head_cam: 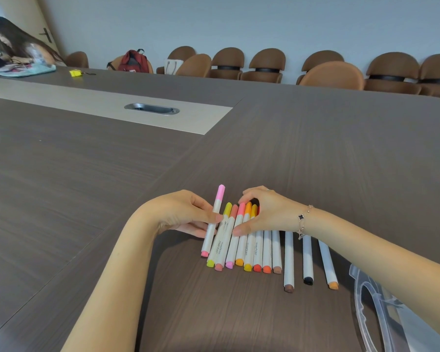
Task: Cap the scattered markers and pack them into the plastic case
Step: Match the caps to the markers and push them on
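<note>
Gathering marker row (249,246): both hands, left (188,214) pinching pink marker (214,222), right (262,212) seemingly cupping caps.

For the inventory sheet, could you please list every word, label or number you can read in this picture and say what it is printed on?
"marker": printed lengthwise on the white barrels of several markers in the row, clearest on those near the middle.
Smaller print above it on the barrels beside the left hand: too blurred to read.
Clear plastic case, red backpack: no text readable.
</note>
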Available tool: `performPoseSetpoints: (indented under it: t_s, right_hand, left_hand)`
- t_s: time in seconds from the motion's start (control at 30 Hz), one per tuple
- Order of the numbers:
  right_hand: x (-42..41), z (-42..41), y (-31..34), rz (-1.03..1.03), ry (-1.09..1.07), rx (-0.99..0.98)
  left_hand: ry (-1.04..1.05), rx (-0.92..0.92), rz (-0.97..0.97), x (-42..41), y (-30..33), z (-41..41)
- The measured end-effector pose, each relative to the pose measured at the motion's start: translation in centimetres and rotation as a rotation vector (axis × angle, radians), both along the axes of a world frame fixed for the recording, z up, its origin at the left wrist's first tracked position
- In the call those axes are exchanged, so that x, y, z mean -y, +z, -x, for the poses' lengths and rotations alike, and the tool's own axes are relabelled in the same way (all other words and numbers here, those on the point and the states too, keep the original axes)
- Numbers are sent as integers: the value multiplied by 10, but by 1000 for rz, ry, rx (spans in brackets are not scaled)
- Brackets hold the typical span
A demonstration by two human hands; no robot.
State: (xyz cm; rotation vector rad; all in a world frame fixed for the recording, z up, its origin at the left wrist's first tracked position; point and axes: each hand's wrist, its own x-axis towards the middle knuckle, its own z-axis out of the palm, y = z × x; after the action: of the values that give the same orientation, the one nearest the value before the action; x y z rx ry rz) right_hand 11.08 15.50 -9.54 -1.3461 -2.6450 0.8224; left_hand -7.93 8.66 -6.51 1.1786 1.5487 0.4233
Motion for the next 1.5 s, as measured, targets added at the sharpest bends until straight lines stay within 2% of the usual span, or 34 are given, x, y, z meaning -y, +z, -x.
performPoseSetpoints:
  t_s: [0.3, 0.77, 1.07, 1.5]
  right_hand:
    - [0, -3, -5, 28, -66, -136]
    - [0, -4, 2, 15, 8, -64]
    - [1, -1, 5, 27, 13, -57]
    - [-3, -1, 1, 23, 28, -67]
  left_hand:
    - [6, -13, 0, 0, 0, 1]
    - [105, -186, -75, -4, -9, 1]
    - [14, -93, -19, -2, -5, -3]
    - [5, -60, -14, -2, -3, -2]
